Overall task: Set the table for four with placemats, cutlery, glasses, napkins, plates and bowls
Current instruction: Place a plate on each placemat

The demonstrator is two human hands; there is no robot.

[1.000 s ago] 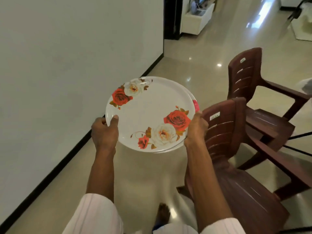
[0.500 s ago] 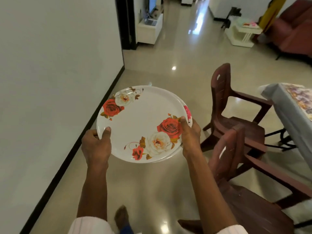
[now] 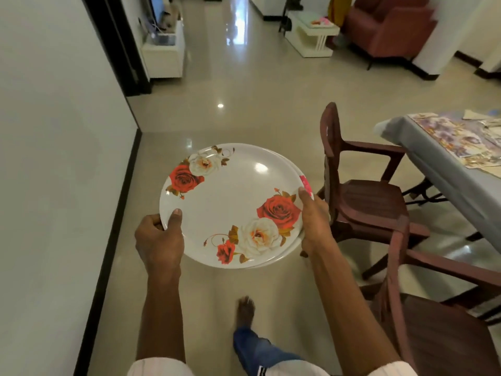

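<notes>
plates (image 3: 233,204) stacked, level so nothing slides | left hand (image 3: 158,240) + right hand (image 3: 314,221) clamp opposite rims, thumbs on top | counter (image 3: 433,169) off right, placemats (image 3: 455,137) waiting, guessing plates land there

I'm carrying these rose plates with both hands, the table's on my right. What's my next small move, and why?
Probably turn right toward the table, skirting the chairs. Your left hand and right hand grip the plates over bare floor, and the visible placemats hold no plates.
</notes>
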